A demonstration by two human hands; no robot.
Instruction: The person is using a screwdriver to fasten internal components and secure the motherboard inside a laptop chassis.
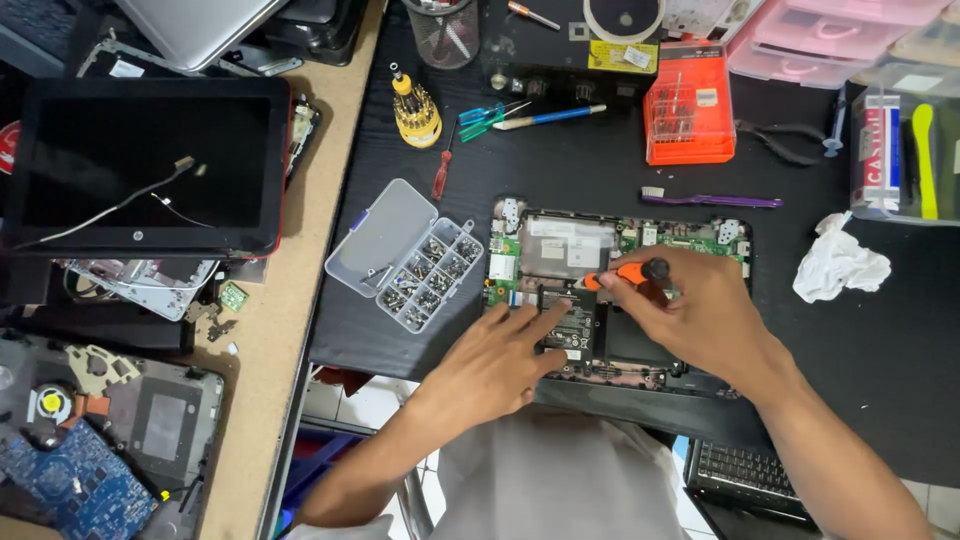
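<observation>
Right hand (700, 310) closed around an orange-and-black screwdriver (628, 273), tip down on the opened laptop base with green circuit boards (620, 300) on the black counter (560, 170). Left hand (500, 355) open, empty, fingers flat on the black battery pack (570, 325); clear plastic screw organiser (405, 255) just left

- A detached laptop screen (145, 160), a dark rectangle in a black and red frame, lies flat at the counter's left edge; a thin cable crosses its glass.
- A clear plastic screw box (418, 268) with small compartments and its lid open sits near the counter's middle, just left of the opened laptop.
- An orange rectangular bit case (688, 104) lies towards the far edge.
- A yellow rectangular label (622, 55) sits on a black box at the far edge.
- Stacked pink plastic boxes (815, 40) fill the far right corner.
- A clear container with a red, white and blue label (882, 155) stands at the right edge.
- White rectangular labels (568, 243) lie inside the opened laptop.
</observation>
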